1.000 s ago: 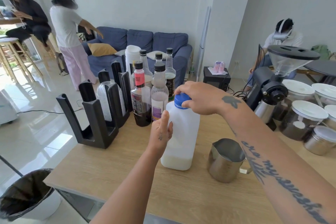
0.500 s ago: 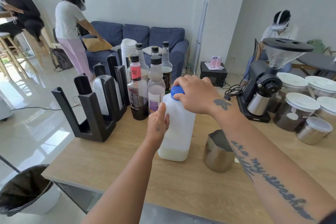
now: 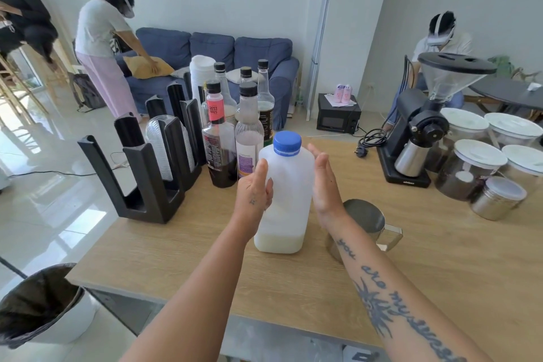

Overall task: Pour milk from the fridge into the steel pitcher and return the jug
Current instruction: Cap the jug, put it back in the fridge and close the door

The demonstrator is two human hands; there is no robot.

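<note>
A wooden table (image 3: pixel 182 247) is filling the lower half of the view, with a blue sofa (image 3: pixel 211 50) sitting against the far wall behind it. On the table's left part a black cup rack (image 3: pixel 152 185) is standing with clear lids slotted in it, and a black grinder (image 3: pixel 423 132) is standing at the right, beside lidded jars (image 3: pixel 476 167). A cluster of bottles (image 3: pixel 235 126) is crowding the middle of the table's far side, just behind the milk jug (image 3: pixel 286 200).

The milk jug is standing upright on the table near the middle, its blue cap (image 3: pixel 287 142) screwed on and only a shallow layer of milk showing at its bottom. The steel pitcher (image 3: pixel 364 220) is sitting on the table just to the jug's right, partly hidden behind the right forearm, its handle pointing right.

The left hand (image 3: pixel 254 188) is pressing against the jug's left side, fingers held straight and together, pointing up, thumb resting on the front face; it is touching rather than wrapping the jug. The right hand (image 3: pixel 323 182) is standing open and flat at the jug's right side, fingers extended upward. Whether its palm is touching the plastic or hovering just off it, I cannot tell. Neither hand is curling around anything.
</note>
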